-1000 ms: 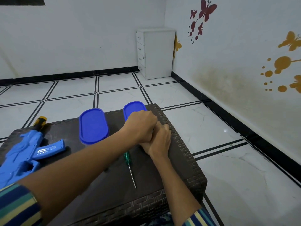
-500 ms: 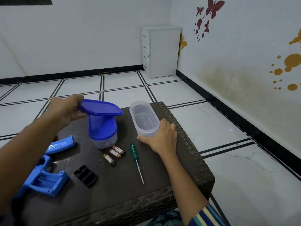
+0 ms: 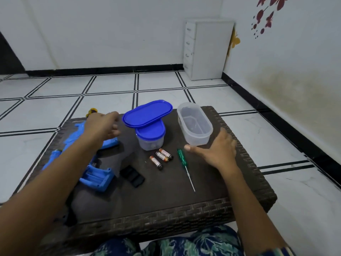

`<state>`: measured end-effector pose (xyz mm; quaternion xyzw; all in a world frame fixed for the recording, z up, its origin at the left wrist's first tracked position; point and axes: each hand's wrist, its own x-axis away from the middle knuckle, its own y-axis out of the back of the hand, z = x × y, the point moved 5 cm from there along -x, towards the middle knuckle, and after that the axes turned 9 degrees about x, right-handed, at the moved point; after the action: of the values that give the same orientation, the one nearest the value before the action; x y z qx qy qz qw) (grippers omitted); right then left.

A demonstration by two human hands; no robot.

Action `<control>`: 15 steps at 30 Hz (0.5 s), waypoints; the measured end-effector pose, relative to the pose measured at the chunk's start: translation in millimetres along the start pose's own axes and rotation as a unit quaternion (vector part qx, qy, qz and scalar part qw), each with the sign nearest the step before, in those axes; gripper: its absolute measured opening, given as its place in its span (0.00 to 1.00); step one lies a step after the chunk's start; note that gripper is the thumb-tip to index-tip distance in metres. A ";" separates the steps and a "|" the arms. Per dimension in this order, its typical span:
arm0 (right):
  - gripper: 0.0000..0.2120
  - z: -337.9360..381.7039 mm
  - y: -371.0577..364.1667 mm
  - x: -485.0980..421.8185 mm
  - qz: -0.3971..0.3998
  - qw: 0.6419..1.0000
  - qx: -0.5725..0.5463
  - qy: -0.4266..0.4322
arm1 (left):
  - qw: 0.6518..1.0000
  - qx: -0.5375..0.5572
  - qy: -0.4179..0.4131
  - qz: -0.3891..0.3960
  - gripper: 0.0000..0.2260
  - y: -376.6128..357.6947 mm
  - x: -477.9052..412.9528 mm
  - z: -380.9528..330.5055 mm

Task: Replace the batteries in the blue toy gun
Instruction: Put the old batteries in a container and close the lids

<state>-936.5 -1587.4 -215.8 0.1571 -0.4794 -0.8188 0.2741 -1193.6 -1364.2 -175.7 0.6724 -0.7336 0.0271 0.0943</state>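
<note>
The blue toy gun [image 3: 96, 177] lies at the table's left, partly hidden under my left arm, its open battery bay facing up. A black battery cover [image 3: 132, 175] lies beside it. Three batteries [image 3: 160, 157] lie loose in the middle of the table. A green-handled screwdriver [image 3: 184, 165] lies to their right. My left hand [image 3: 103, 125] hovers above the gun with loosely curled fingers, holding nothing. My right hand [image 3: 215, 151] is spread flat and low over the table beside the open clear container [image 3: 193, 124].
A lidded clear container [image 3: 150, 139] stands mid-table with a loose blue lid [image 3: 147, 112] resting tilted on top of it. The dark wicker table [image 3: 166, 213] stands on a tiled floor. A white drawer cabinet [image 3: 208, 50] stands in the far corner.
My left hand has set the blue lid down on the lidded container and let go, drawing back left. My right hand has released the open container and moved slightly away.
</note>
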 end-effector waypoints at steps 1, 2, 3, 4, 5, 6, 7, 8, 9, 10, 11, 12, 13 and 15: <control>0.57 3.3 7.1 9.9 -0.022 1.000 -0.003 -0.005 | 0.995 -0.057 -0.078 -0.022 0.08 3.8 7.6 -5.9; 0.49 9.3 15.6 20.4 -0.059 0.998 -0.013 0.007 | 0.977 -0.127 -0.165 -0.044 0.07 4.6 22.4 -12.8; 0.39 19.8 22.4 30.7 -0.090 0.995 -0.029 0.041 | 0.951 -0.179 -0.249 -0.046 0.04 1.5 40.5 -18.1; 0.29 32.3 24.6 38.8 -0.094 0.991 -0.047 0.084 | 0.927 -0.211 -0.310 -0.006 0.02 -6.7 59.8 -21.6; 0.20 45.9 23.1 45.2 -0.067 0.988 -0.054 0.126 | 0.906 -0.233 -0.348 0.065 0.02 -17.0 77.0 -21.8; 0.13 58.6 17.8 48.6 -0.027 0.986 -0.045 0.155 | 0.884 -0.257 -0.362 0.149 0.03 -28.3 91.8 -18.5; 0.10 69.8 10.2 49.5 0.010 0.984 -0.019 0.177 | 0.856 -0.297 -0.356 0.228 0.04 -37.8 99.8 -10.2; 0.09 80.1 1.8 49.7 0.043 0.980 0.023 0.194 | 0.823 -0.342 -0.349 0.291 0.06 -45.1 107.0 -1.5; 0.10 88.7 -8.1 49.6 0.071 0.974 0.073 0.204 | 0.789 -0.384 -0.346 0.333 0.10 -49.2 109.3 8.4; 0.10 96.3 -16.8 47.6 0.092 0.965 0.124 0.209 | 0.761 -0.415 -0.342 0.363 0.14 -52.8 108.6 16.1; 0.10 99.9 -26.2 46.2 0.110 0.957 0.164 0.212 | 0.742 -0.436 -0.332 0.385 0.16 -55.6 108.5 24.7; 0.10 102.8 -32.3 42.8 0.121 0.951 0.192 0.211 | 0.733 -0.443 -0.329 0.397 0.16 -57.2 106.8 29.2; 0.09 104.6 -37.0 39.2 0.127 0.947 0.208 0.208 | 0.732 -0.444 -0.328 0.399 0.16 -58.1 104.2 31.9; 0.10 107.7 -40.4 32.0 0.141 0.945 0.219 0.198 | 0.731 -0.448 -0.331 0.393 0.17 -58.6 97.8 34.9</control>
<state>-1030.1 -1515.5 -198.0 0.3026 -0.6001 -0.5991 0.4352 -1146.7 -1471.5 -197.9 0.1701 -0.8444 -0.4943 0.1168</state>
